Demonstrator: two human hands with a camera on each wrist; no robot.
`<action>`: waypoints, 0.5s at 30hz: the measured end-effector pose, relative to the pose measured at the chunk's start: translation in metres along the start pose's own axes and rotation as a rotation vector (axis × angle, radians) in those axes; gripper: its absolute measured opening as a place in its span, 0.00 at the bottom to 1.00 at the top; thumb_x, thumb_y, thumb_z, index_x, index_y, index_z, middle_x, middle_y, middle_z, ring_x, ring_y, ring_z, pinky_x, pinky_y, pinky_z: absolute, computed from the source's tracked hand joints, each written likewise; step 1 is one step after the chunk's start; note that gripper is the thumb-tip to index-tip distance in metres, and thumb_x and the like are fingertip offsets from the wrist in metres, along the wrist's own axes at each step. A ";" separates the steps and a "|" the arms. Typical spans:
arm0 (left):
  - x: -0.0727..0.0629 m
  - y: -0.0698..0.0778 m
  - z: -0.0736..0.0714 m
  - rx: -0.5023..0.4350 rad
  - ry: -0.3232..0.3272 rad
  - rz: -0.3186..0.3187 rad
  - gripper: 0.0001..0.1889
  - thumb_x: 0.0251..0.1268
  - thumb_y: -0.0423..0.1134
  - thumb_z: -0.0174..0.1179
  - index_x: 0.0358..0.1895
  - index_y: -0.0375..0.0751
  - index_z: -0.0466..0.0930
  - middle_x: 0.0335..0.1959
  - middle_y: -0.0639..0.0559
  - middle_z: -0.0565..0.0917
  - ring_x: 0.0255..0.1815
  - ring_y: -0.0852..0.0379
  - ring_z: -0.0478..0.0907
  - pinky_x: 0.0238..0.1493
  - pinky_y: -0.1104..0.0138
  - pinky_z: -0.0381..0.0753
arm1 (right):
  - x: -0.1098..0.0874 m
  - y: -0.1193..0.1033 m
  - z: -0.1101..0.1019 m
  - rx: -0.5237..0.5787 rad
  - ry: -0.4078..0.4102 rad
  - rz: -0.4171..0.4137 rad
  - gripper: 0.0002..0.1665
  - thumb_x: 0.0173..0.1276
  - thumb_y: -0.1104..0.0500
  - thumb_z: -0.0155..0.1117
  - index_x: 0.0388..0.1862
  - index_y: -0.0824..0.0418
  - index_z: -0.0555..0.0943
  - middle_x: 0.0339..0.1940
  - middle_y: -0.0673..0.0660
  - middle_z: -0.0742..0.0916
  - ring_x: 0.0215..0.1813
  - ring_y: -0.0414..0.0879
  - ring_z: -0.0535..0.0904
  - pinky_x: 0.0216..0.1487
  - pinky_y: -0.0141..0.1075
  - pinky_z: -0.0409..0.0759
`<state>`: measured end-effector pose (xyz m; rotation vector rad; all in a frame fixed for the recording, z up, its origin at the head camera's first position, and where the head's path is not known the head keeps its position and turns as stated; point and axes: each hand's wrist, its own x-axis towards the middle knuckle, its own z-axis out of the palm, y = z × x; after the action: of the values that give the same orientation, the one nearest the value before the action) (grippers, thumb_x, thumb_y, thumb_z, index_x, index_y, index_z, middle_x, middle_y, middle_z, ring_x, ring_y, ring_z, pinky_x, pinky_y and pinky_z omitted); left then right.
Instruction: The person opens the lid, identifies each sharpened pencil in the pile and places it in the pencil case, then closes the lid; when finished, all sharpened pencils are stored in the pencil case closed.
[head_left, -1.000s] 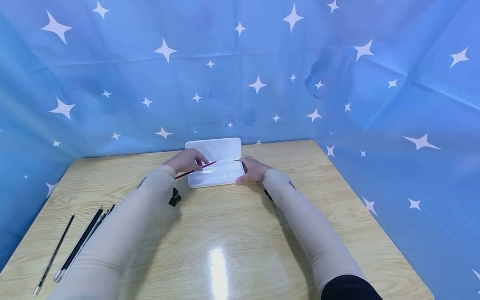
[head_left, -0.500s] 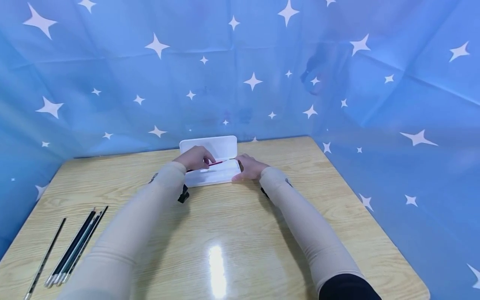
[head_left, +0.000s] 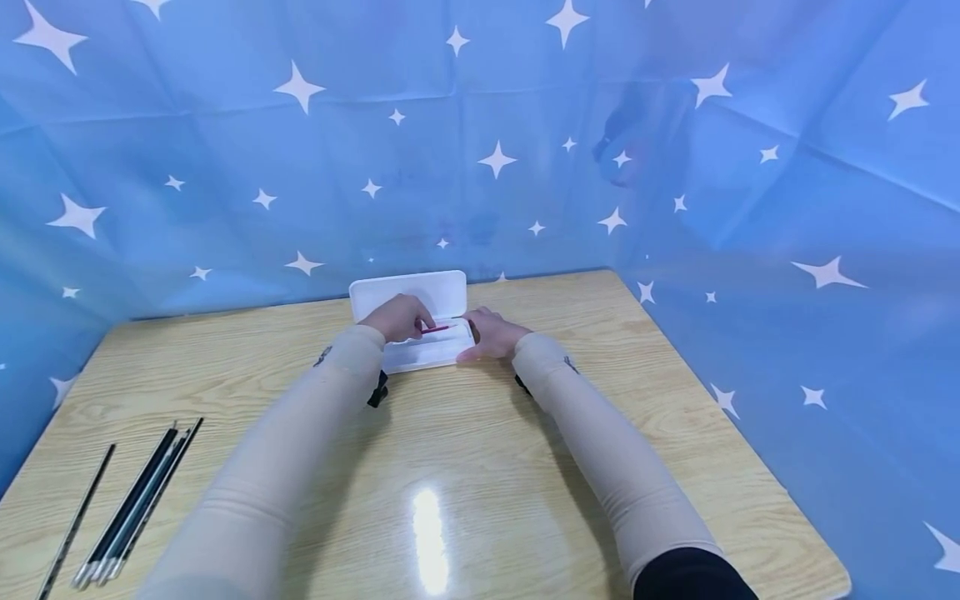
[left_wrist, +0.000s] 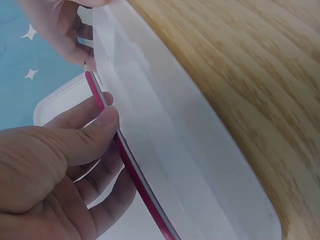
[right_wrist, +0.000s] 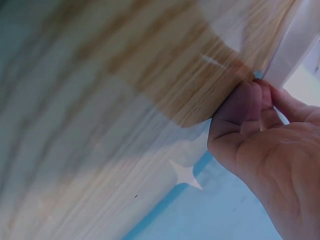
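A white pencil case (head_left: 427,359) lies near the far edge of the table, its lid (head_left: 442,289) standing raised behind it. My left hand (head_left: 397,318) pinches a red pencil (left_wrist: 145,192) between thumb and fingers, over the case's inside. In the left wrist view the pencil's pointed end is toward my right hand. My right hand (head_left: 495,335) grips the right end of the case, with its thumb at the front corner. Seen from the right wrist, its curled fingers (right_wrist: 245,107) are against the case's white wall (right_wrist: 295,42); part of that contact is hidden.
At the table's left, several dark pencils (head_left: 135,500) lie in a bunch, and a single pencil (head_left: 78,517) lies farther left. A blue curtain with white stars (head_left: 420,167) hangs behind the wooden table (head_left: 480,467).
My left hand has moved right with the red pencil, bringing it farther over the case. My right hand keeps its hold on the case's end. The head view has shifted slightly.
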<state>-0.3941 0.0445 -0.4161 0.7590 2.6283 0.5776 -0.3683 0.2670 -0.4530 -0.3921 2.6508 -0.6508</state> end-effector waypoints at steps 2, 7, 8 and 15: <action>0.001 -0.001 0.002 0.008 0.002 -0.003 0.17 0.66 0.23 0.63 0.54 0.41 0.89 0.47 0.45 0.86 0.48 0.49 0.78 0.59 0.57 0.78 | 0.000 -0.002 0.001 0.004 -0.002 -0.001 0.53 0.64 0.42 0.75 0.79 0.60 0.61 0.74 0.61 0.67 0.74 0.56 0.60 0.76 0.48 0.59; 0.004 -0.005 0.004 0.028 -0.006 0.004 0.16 0.68 0.25 0.63 0.54 0.44 0.89 0.46 0.46 0.86 0.48 0.49 0.77 0.58 0.58 0.77 | 0.002 -0.003 0.003 -0.009 -0.002 -0.005 0.53 0.64 0.42 0.75 0.79 0.61 0.60 0.73 0.61 0.67 0.73 0.56 0.60 0.75 0.47 0.59; 0.004 -0.005 0.003 0.028 -0.007 0.005 0.16 0.68 0.26 0.63 0.54 0.44 0.89 0.47 0.46 0.85 0.48 0.49 0.77 0.58 0.58 0.77 | 0.002 -0.002 0.003 -0.010 -0.003 -0.003 0.53 0.64 0.42 0.75 0.79 0.60 0.60 0.73 0.61 0.67 0.74 0.55 0.60 0.75 0.47 0.59; 0.001 -0.013 -0.007 0.052 0.006 0.052 0.14 0.68 0.31 0.66 0.55 0.43 0.88 0.49 0.46 0.84 0.50 0.50 0.77 0.60 0.57 0.76 | 0.002 0.001 0.000 -0.005 -0.001 0.019 0.55 0.64 0.40 0.74 0.80 0.59 0.58 0.75 0.60 0.66 0.75 0.55 0.59 0.76 0.48 0.58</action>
<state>-0.4038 0.0330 -0.4165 0.8444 2.6452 0.5279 -0.3698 0.2674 -0.4546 -0.3676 2.6525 -0.6383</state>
